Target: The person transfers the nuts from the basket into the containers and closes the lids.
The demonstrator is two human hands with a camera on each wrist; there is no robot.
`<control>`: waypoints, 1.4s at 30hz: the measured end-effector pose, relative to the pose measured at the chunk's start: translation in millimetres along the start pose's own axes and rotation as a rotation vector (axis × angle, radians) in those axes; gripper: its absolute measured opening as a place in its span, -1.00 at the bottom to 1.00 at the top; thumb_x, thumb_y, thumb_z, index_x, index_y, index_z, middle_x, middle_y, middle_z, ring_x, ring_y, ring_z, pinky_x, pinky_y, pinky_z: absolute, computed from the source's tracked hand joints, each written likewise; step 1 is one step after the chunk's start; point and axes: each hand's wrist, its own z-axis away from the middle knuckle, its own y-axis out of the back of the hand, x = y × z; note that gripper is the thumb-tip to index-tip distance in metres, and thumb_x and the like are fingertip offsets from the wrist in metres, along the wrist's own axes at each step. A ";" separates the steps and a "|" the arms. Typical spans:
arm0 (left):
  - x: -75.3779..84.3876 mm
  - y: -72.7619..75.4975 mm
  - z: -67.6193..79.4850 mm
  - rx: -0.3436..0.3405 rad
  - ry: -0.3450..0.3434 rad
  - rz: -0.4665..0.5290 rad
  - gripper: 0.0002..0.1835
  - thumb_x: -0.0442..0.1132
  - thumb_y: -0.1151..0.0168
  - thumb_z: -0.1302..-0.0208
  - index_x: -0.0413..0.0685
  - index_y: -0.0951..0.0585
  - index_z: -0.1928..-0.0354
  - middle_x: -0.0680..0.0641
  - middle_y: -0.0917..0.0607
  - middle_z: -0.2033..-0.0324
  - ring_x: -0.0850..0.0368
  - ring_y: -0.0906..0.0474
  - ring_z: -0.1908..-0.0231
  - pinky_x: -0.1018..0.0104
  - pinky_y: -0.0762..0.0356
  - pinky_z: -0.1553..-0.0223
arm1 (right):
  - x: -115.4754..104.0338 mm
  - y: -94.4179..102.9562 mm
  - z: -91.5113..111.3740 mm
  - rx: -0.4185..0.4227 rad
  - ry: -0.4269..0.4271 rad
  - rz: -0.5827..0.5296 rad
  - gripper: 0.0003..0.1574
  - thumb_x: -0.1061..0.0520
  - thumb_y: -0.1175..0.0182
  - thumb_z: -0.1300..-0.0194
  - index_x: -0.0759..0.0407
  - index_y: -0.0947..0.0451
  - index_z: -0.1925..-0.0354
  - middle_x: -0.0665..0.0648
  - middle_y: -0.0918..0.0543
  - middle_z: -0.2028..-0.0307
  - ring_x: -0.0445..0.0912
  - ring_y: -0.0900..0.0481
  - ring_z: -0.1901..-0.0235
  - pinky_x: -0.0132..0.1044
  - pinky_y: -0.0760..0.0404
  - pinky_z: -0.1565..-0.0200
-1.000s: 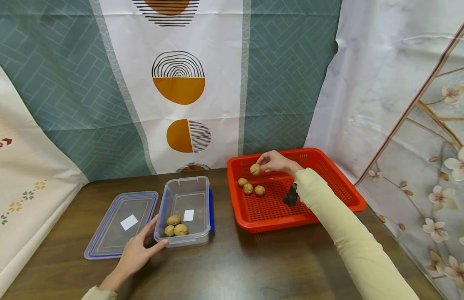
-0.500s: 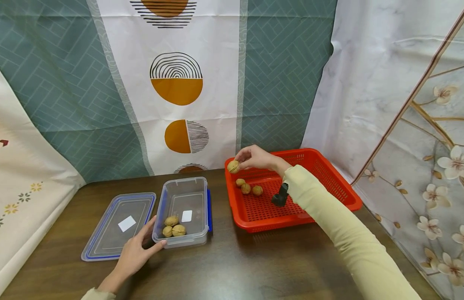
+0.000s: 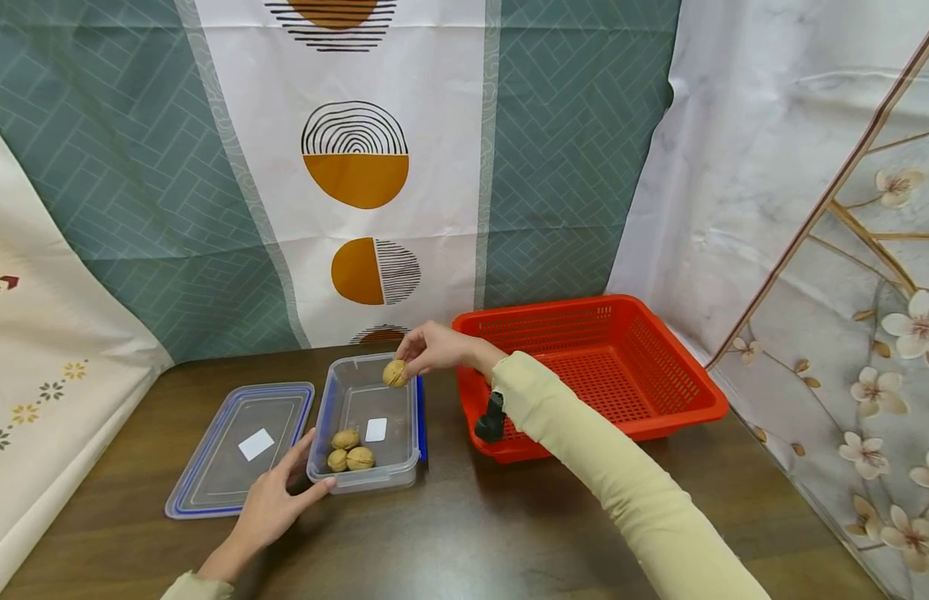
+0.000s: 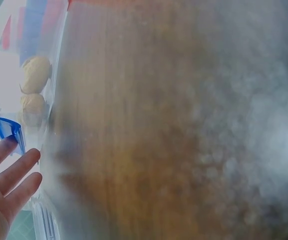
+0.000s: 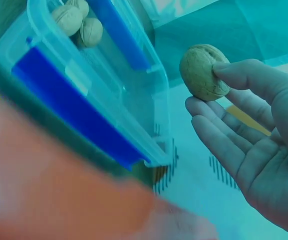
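Between thumb and fingertips my right hand (image 3: 437, 347) pinches a walnut (image 3: 394, 373), over the far right part of a clear plastic box (image 3: 415, 417). The right wrist view shows the pinched walnut (image 5: 201, 72) beside the box's blue side clip (image 5: 74, 107). Three more walnuts (image 3: 360, 458) lie together in the box's near left corner. My left hand (image 3: 272, 506) rests at that same corner, its fingers extended along the left side and the thumb at the front. In the left wrist view the fingers (image 4: 21, 172) are spread by a blue clip (image 4: 8, 131).
A clear lid (image 3: 209, 467) with a blue seal lies left of the box. To the right stands a red perforated basket (image 3: 674, 400); my right forearm crosses it and hides its left part. Patterned cloth hangs behind the brown table (image 3: 464, 533) and at both sides.
My right hand has carried the walnut left, out of the red basket and over the clear box. The left hand keeps its place at the box corner.
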 end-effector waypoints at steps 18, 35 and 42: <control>3.7 -1.7 0.5 -0.017 0.010 -0.001 -0.17 0.09 -0.23 -0.10 -0.01 -0.15 -0.36 -0.30 -0.48 -0.08 -0.17 -0.54 0.06 -0.14 -0.40 0.08 | 16.8 -60.9 -34.0 -0.055 -0.061 0.073 -0.71 0.34 -0.28 -0.01 0.34 -0.58 0.21 0.20 -0.68 0.32 -0.22 -0.56 0.45 -0.20 -0.59 0.20; 6.0 0.7 1.5 0.003 -0.002 -0.016 -0.18 0.06 -0.24 -0.10 -0.04 -0.16 -0.35 -0.28 -0.51 -0.06 -0.14 -0.56 0.10 -0.08 -0.46 0.14 | 15.1 -78.2 -48.2 -0.197 -0.161 0.189 -0.73 0.41 -0.23 0.01 0.33 -0.55 0.23 0.10 -0.63 0.45 -0.11 -0.57 0.47 -0.25 -0.59 0.23; 5.1 0.0 1.6 0.000 0.001 -0.015 -0.18 0.07 -0.24 -0.10 -0.03 -0.16 -0.35 -0.27 -0.51 -0.07 -0.14 -0.56 0.09 -0.08 -0.46 0.14 | 15.5 -83.0 -51.9 -0.239 -0.221 0.281 -0.71 0.40 -0.26 0.02 0.25 -0.55 0.24 0.07 -0.62 0.47 -0.25 -0.47 0.56 -0.36 -0.58 0.30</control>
